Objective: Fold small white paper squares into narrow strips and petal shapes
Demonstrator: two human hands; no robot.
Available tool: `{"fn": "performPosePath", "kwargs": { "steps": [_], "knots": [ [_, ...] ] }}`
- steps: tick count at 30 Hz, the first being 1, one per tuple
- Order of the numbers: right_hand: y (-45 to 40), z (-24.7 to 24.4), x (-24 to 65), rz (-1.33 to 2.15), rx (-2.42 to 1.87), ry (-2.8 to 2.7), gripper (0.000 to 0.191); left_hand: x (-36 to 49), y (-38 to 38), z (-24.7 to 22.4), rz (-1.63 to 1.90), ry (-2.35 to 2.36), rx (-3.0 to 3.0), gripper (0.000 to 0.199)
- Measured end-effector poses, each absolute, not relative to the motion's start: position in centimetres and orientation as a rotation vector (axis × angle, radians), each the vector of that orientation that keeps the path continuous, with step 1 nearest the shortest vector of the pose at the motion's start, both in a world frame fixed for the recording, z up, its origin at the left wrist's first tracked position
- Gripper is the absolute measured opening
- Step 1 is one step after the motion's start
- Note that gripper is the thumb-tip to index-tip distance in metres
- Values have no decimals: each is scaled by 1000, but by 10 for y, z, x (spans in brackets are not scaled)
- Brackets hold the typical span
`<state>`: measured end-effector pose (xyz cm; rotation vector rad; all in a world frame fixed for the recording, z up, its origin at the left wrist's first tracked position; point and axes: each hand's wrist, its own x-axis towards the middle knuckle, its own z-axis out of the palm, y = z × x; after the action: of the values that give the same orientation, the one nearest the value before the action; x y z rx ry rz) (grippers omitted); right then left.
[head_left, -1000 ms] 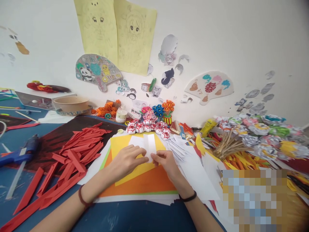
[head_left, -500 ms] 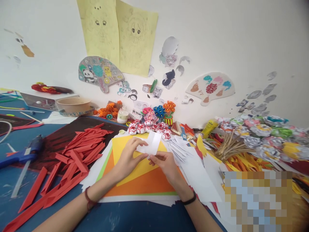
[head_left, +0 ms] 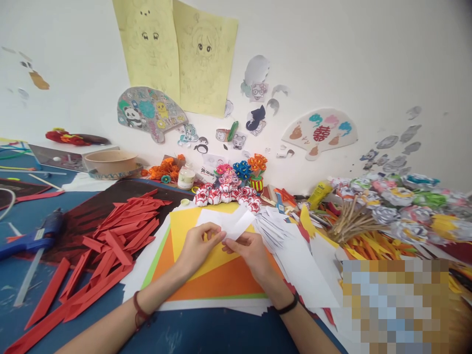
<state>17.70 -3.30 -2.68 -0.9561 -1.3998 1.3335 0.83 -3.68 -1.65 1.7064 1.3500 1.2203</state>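
Note:
A folded white paper (head_left: 236,222) is held between both hands above a yellow sheet (head_left: 212,263). My left hand (head_left: 199,246) pinches its lower left edge between thumb and fingers. On the other side, my right hand (head_left: 247,250) grips the lower right part, its thumb near the left thumb. The paper has a crease, with one flap angled up to the right. Beneath the hands, orange paper (head_left: 224,285) shows below the yellow sheet.
Folded red strips (head_left: 121,231) cover the left side, beside a blue glue gun (head_left: 40,236). White strips (head_left: 273,228) lie right of the hands. Paper flowers (head_left: 405,201) crowd the far right. Red-and-white flowers (head_left: 224,194) and a glue bottle (head_left: 186,178) stand behind.
The white paper has turned and its right flap now slants up to the right. The left fingers have curled in closer to the thumb. The view has shifted slightly.

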Motion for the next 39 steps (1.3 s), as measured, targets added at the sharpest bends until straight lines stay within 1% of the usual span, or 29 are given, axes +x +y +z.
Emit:
{"fn": "performPosePath", "kwargs": {
  "steps": [13,20,27,31,36,39],
  "knots": [
    [-33,-29,174,1376,-953,-1358,39,11,-41,-16,1273,1361,1740,26],
    [-32,-27,174,1364,-955,-1366,33,12,-43,-14,1289,1339,1762,28],
    [-31,-24,178,1237,-1008,-1432,28,12,-43,-13,1230,1321,1828,28],
    [-31,-25,181,1235,-989,-1477,25,10,-44,-10,1154,1313,1855,33],
    [-31,-23,183,1232,-990,-1485,25,9,-45,-5,1144,1250,1859,35],
    [-31,-21,184,1202,-1010,-1451,23,9,-46,-3,1049,1200,1847,40]
  ]
}}
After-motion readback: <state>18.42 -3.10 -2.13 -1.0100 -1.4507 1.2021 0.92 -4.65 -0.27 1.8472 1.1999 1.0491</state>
